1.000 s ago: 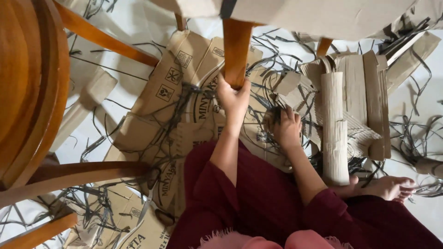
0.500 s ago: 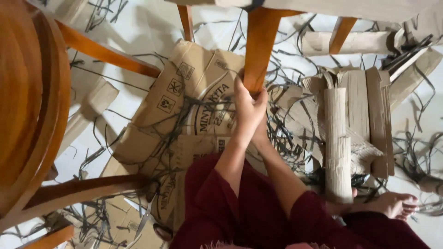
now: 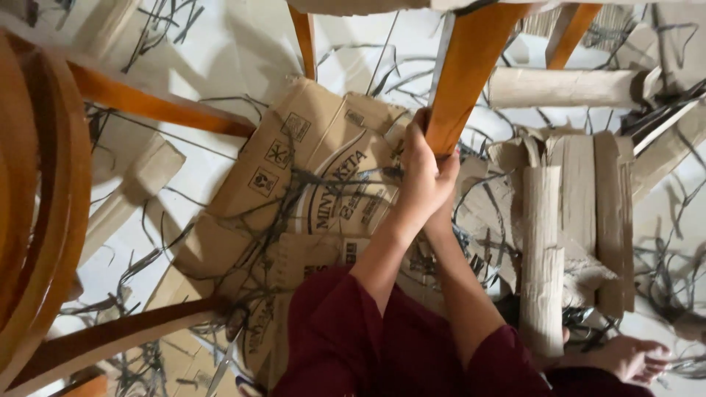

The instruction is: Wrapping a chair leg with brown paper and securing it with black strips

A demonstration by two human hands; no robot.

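Here, in the head view, the left hand (image 3: 421,176) is wrapped tight around the lower end of the stiff, smooth wooden chair leg (image 3: 463,81) above the flattened cardboard (image 3: 309,162), the right hand (image 3: 446,192) mostly hidden behind it, its grip unclear; rigid, likely heavy, best held low there.

Floor (image 3: 243,44) blocked around the wooden chair leg (image 3: 463,81) by flattened cardboard box (image 3: 309,169), black strapping tangle (image 3: 294,198) and rolled cardboard (image 3: 542,257), second chair (image 3: 44,206) closing the left, bare tile left at upper left
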